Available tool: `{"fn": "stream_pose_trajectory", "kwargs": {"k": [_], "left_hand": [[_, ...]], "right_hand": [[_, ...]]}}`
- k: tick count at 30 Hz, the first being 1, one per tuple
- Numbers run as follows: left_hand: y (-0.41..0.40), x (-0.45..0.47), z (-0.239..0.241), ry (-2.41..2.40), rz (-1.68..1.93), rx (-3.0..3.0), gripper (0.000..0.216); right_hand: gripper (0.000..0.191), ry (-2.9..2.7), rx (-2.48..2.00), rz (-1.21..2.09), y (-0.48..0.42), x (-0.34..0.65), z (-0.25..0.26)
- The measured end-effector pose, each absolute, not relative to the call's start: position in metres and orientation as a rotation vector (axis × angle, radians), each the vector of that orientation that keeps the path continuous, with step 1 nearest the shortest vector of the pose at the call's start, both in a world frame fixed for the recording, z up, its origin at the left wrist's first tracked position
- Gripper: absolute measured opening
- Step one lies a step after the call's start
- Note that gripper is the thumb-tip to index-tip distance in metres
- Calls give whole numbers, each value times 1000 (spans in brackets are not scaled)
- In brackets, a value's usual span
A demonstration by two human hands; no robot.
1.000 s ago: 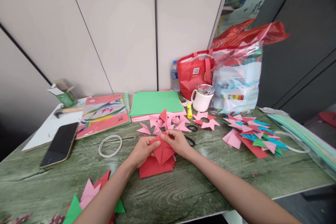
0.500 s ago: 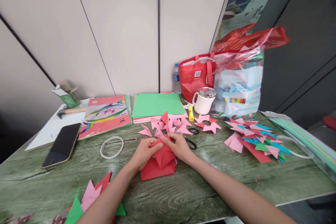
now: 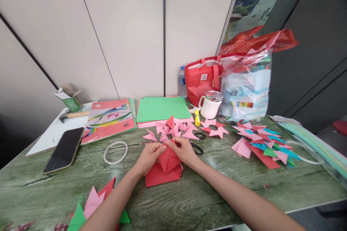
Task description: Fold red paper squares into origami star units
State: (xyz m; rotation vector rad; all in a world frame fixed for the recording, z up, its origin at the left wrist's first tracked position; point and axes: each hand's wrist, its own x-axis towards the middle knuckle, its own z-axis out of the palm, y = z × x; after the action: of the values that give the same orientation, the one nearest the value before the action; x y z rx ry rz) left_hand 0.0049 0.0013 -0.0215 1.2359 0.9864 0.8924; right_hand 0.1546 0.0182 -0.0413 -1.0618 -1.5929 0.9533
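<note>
Between my two hands is a red sheet of folded paper, creased across its middle, one corner pointing down toward me. My left hand pinches its left side near the top. On the upper right edge, the thumb and fingers of my right hand are closed on the same paper. Below it lies a stack of red paper on the table, partly covered. Just beyond my hands are folded pink pieces and black-handled scissors, their blades hidden.
Left are a phone, a white ring, a paper pack and a hammer. Behind are green sheets, a glue stick, a white mug and bags. Coloured folded pieces lie right.
The red paper has turned slightly in my fingers and now shows its creased face flatter toward me. Both hands stay in nearly the same place.
</note>
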Motion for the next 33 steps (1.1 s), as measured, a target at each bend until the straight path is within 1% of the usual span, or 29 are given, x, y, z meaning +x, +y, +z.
{"fn": "stream_pose_trajectory", "kwargs": {"k": [9,21,24,27,29,33], "left_hand": [[-1,5,-19,922,867,1058,38],[3,6,-21,969,1060,1015,35],[5,5,-23,996,1092,1044,34],[5,5,-24,1036,1091,1082,39],[5,4,-24,1054,1098,1114,41],[3,2,-22,1063,1068,1212,37]], "right_hand": [[39,-1542,-1076,955,17,155,-36],[30,-1451,-987,1119,17,158,-32],[29,-1472,-991,1084,17,159,-33],[28,-1502,-1007,1058,17,158,-34],[28,-1509,-993,1081,16,158,-33],[28,-1413,-965,1181,15,156,-32]]}}
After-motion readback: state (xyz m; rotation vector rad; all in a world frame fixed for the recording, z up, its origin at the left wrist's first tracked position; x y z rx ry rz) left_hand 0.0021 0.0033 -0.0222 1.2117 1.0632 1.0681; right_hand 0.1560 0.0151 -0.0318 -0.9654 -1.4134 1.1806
